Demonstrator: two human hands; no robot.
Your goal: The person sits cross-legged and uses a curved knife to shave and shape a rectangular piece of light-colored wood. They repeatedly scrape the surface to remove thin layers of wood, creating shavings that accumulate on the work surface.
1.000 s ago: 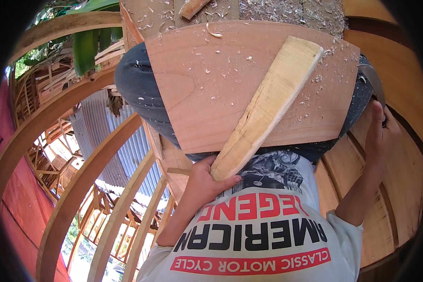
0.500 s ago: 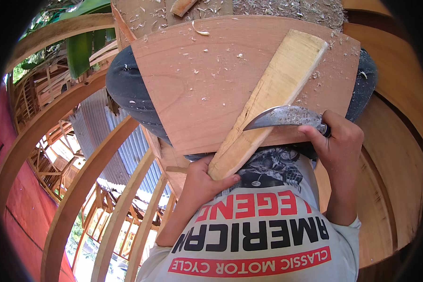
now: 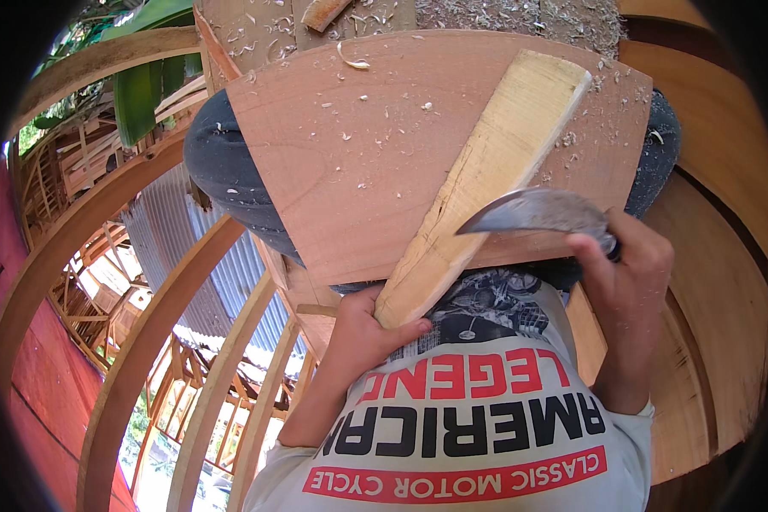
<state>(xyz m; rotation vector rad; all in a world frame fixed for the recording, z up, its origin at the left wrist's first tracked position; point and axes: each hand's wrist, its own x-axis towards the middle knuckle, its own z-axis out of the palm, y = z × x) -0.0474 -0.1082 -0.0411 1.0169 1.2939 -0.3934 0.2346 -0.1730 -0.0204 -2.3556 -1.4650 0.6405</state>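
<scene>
My left hand (image 3: 363,328) grips the near end of a pale wooden piece (image 3: 503,141), thumb on top. That piece slants away to the upper right, its far end lying on a brownish plywood board (image 3: 341,162) across my lap. In my right hand (image 3: 627,264) is a knife with a broad curved blade (image 3: 538,212), the fingers closed round its handle. The blade points left, its tip over the lower part of the wooden piece; whether it touches the wood I cannot tell. Most of the handle is hidden by my fingers.
Wood shavings (image 3: 354,58) dot the board, with a thicker heap of shavings (image 3: 563,26) beyond it. A small wood offcut (image 3: 324,12) lies past the far edge. Curved wooden ribs (image 3: 158,328) stand at left, with corrugated metal sheets (image 3: 175,247) beyond. Curved planking (image 3: 708,282) rises at right.
My right hand and the knife have shifted slightly right, and the blade is a little blurred. The wooden piece stays in my left hand, nearly unmoved.
</scene>
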